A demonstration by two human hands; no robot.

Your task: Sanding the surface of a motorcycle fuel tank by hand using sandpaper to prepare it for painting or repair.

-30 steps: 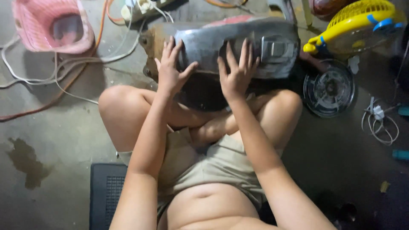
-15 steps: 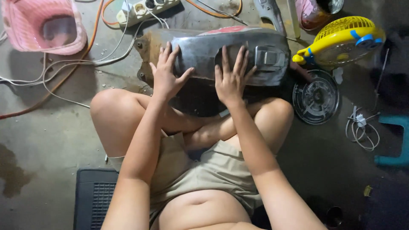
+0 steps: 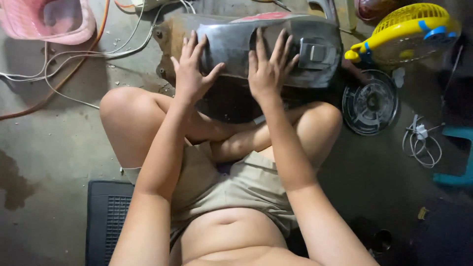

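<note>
I sit cross-legged on a concrete floor with a large, worn grey metal tank (image 3: 236, 44) lying on its side in front of my knees. A rectangular grey cap plate is on its right end and a red patch along its top edge. My left hand (image 3: 192, 69) lies flat against the tank's near left side, fingers spread. My right hand (image 3: 268, 66) presses flat on the tank's middle, fingers spread upward. Neither hand closes around anything.
A pink plastic basket (image 3: 54, 19) stands at the far left. White and orange cables (image 3: 74, 54) trail over the floor. A yellow and blue fan (image 3: 404, 32) and a round fan grille (image 3: 370, 102) lie at the right, with a white charger cable (image 3: 421, 140). I sit on a black mat (image 3: 106, 216).
The view has shifted so the tank and hands sit higher and more to the left. Both hands stay flat on the tank in nearly the same spots.
</note>
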